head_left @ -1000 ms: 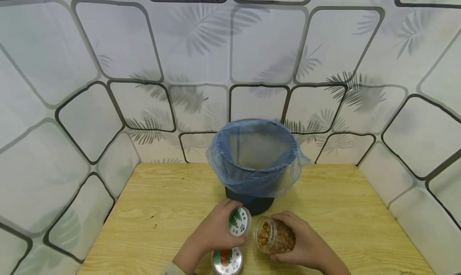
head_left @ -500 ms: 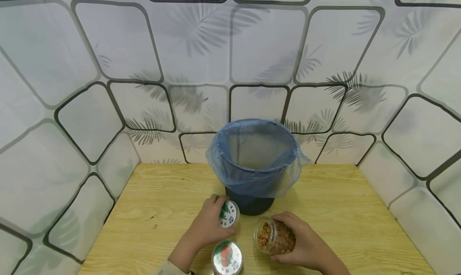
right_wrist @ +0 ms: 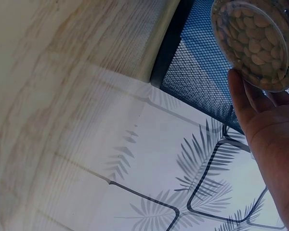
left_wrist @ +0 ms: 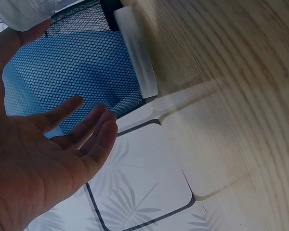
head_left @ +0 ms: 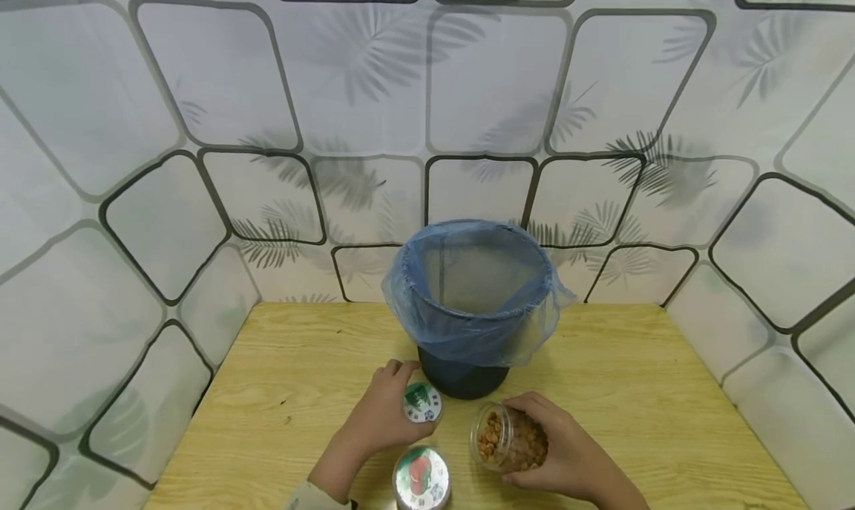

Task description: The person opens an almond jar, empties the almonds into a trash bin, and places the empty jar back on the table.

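Observation:
In the head view my right hand [head_left: 564,450] grips a clear plastic jar [head_left: 528,439] of brown nuts. The jar is tilted on its side, its uncovered mouth toward the left. Through its base, the nuts [right_wrist: 255,41] show in the right wrist view. My left hand [head_left: 384,413] is spread around a round lid [head_left: 422,403] with a green and white label, which lies flat by the bin. Seen edge-on in the left wrist view, the translucent lid [left_wrist: 137,53] is apart from the relaxed fingers [left_wrist: 94,139].
A dark mesh bin [head_left: 464,376] with a blue plastic bag [head_left: 477,332] over its rim stands just beyond both hands. Nearer me is a second container [head_left: 421,479] with a red-printed lid. Patterned walls [head_left: 481,87] enclose the wooden table [head_left: 300,361] at the back and sides.
My left hand has moved left with the lid, lowered it onto the table and loosened its fingers. The right hand and its jar have stayed in place.

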